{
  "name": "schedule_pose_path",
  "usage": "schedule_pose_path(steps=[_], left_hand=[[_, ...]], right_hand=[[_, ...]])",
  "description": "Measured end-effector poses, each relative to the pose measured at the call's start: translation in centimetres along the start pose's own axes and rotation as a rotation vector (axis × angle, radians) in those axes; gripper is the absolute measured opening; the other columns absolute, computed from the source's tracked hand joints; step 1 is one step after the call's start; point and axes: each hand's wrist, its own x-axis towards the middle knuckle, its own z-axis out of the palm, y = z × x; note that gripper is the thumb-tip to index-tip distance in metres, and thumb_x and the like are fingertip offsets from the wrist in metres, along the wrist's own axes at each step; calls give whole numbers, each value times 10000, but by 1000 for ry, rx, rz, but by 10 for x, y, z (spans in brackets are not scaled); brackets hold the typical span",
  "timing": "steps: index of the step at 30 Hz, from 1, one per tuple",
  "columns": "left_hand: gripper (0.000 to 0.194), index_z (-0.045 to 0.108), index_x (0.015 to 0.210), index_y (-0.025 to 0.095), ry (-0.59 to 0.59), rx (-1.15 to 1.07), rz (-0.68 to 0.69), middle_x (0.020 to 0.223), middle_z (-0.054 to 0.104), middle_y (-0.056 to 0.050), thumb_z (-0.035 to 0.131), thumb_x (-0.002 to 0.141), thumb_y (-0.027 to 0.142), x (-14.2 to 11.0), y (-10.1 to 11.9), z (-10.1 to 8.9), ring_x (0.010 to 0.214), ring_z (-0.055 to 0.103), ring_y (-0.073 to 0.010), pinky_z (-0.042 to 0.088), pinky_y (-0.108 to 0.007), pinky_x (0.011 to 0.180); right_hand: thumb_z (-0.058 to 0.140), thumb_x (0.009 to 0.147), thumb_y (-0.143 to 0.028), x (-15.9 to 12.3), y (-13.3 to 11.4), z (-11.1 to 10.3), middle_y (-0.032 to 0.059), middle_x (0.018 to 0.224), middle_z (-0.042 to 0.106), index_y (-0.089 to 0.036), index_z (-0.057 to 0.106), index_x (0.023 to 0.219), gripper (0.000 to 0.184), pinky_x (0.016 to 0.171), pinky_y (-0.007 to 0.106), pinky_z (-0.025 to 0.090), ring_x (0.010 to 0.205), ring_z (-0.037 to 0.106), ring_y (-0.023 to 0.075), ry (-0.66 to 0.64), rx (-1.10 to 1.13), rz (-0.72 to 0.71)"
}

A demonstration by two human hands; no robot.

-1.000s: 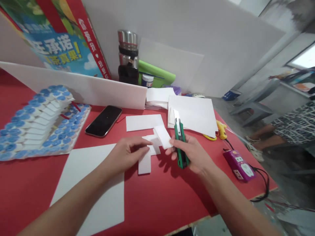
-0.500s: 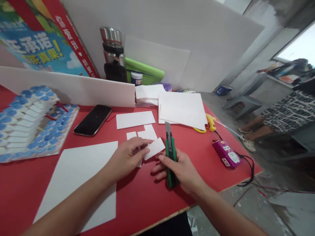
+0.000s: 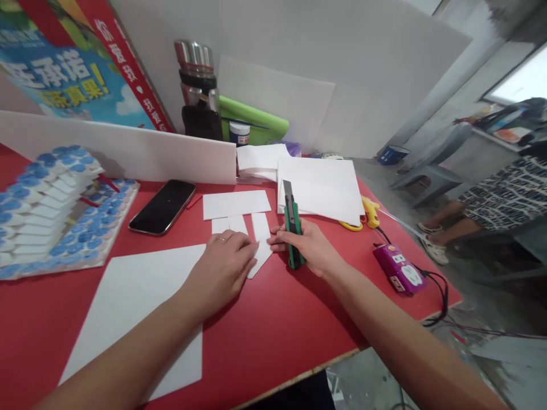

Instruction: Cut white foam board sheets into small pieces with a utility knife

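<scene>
My right hand (image 3: 311, 248) is closed around a green utility knife (image 3: 293, 226) with its blade out and pointing away from me. Its fingertips touch a small white foam piece (image 3: 261, 234) on the red table (image 3: 273, 319). My left hand (image 3: 226, 267) lies palm down on several small white foam pieces (image 3: 229, 224), fingers bent over them. A longer white strip (image 3: 236, 204) lies just beyond these pieces.
A black phone (image 3: 163, 206) lies to the left. A blue-capped model (image 3: 55, 205) stands at far left. A large white sheet (image 3: 128, 302) lies near me. White boards (image 3: 320, 185), yellow scissors (image 3: 367, 215), a purple power strip (image 3: 399, 269), a flask (image 3: 199, 91). A seated person (image 3: 496, 205) is at right.
Both hands moved away from me toward the strip. The small piece held up between the hands now lies flat on the table beside the others, and the left hand rests on them.
</scene>
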Motion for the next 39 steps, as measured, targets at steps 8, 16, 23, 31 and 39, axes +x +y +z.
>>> schedule_pose_path(steps=[8,16,23,31,39], left_hand=[[266,650,1166,138,-40,-5,45,1167,654,-151,487,1053,314,-4,12,4,1041,577,-317,492,-510,889],[329,682,1129,121,-83,108,172,1193,663,-195,368,1032,135,-4,15,1,949,594,-302,530,-475,792],[312,685,1157,137,-73,98,165,1256,669,-181,431,985,79,-1,18,5,1007,611,-312,527,-474,825],[319,669,1191,151,-55,105,175,1258,674,-160,419,1000,101,-1,17,6,962,602,-282,518,-455,829],[327,667,1195,113,-44,112,198,1248,673,-181,393,1015,111,-1,16,7,963,593,-293,527,-462,811]], right_hand=[[525,1005,-551,-30,-6,-26,-46,603,616,-247,433,882,341,501,272,474,492,620,156,-2,-473,-54],[335,1087,-363,-76,-17,-23,54,739,667,-166,522,1127,275,531,282,277,597,580,188,-85,-1365,-98],[336,1082,-301,-83,-33,-16,87,825,730,-149,515,1339,348,551,286,320,652,651,208,-181,-1445,-155],[304,1078,-302,-86,-30,-14,113,847,752,-143,529,1365,398,535,308,283,664,667,245,-210,-1506,-108],[338,1070,-277,-83,-30,-10,105,823,743,-146,550,1301,340,525,301,244,629,626,216,-206,-1520,-93]])
